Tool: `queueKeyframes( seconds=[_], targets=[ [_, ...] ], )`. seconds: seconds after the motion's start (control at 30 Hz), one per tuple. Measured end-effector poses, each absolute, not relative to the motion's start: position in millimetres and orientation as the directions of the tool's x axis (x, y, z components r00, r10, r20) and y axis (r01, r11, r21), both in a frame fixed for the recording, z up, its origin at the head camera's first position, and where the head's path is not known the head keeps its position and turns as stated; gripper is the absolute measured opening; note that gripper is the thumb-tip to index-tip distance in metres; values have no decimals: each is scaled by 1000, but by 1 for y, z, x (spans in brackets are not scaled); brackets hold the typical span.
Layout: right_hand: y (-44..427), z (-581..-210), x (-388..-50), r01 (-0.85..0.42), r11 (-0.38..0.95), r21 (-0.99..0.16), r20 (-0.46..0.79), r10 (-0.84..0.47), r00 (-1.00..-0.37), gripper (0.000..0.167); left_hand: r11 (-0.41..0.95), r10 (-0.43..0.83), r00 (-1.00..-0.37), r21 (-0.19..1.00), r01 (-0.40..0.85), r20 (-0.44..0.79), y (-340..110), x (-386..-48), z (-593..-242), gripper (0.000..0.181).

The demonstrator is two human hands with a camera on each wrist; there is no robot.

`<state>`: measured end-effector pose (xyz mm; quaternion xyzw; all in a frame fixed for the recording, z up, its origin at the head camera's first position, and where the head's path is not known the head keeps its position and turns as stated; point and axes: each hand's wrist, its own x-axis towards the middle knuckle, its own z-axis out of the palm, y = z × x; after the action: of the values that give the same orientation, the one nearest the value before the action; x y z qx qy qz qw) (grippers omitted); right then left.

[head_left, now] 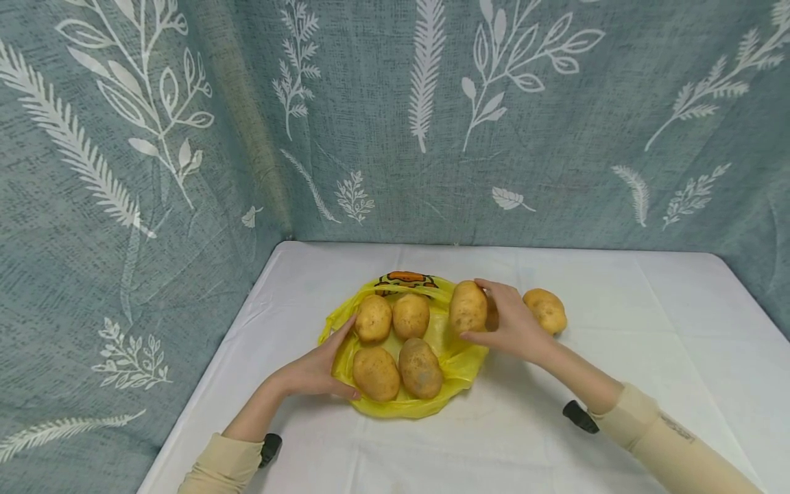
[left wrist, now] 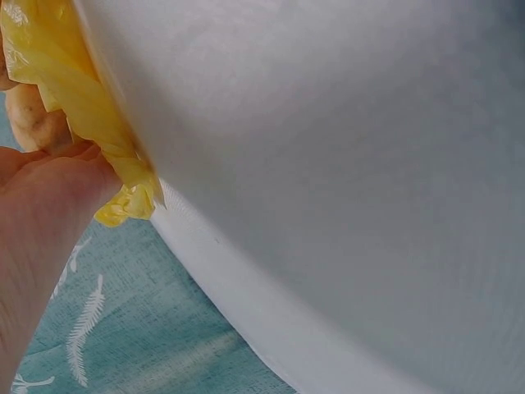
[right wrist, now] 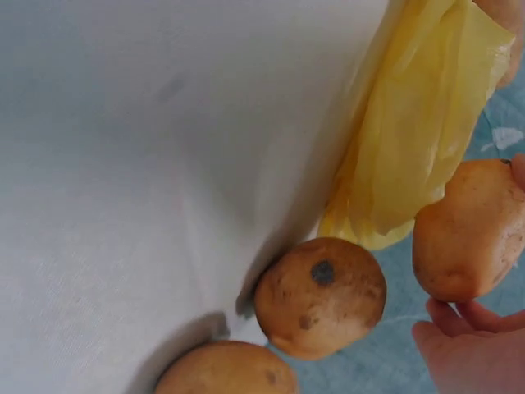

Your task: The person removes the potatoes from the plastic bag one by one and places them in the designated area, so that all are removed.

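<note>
A yellow plastic bag [head_left: 412, 409] lies with its mouth spread wide, and several potatoes [head_left: 376, 374] sit inside it. My left hand [head_left: 315, 367] holds the bag's left rim; in the left wrist view its fingertips are partly hidden at the yellow plastic [left wrist: 90, 107]. At the bag's right side, my right hand [head_left: 513, 322] grips a potato [head_left: 468, 309] between thumb and fingers. The right wrist view shows this held potato [right wrist: 467, 234] raised off the table beside the bag's wall [right wrist: 410, 123].
Right of the bag, a loose potato [head_left: 544, 310] rests on the white-covered table [head_left: 648, 329]. The right wrist view shows a dark-spotted potato [right wrist: 320, 297] and another potato [right wrist: 228, 373] on the cloth. A blue-green leaf-patterned curtain [head_left: 382, 123] hangs behind and to the left.
</note>
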<state>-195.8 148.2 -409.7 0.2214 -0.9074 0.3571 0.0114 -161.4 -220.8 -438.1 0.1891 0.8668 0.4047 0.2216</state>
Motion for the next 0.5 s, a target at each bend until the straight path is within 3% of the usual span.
queueKeyframes(
  seconds=[0.5],
  targets=[
    [176,-404,-190,-344,661,-667,154,-329,-932,97,597,507,-830,789,144,-232,-220,-162,-438,130]
  ],
)
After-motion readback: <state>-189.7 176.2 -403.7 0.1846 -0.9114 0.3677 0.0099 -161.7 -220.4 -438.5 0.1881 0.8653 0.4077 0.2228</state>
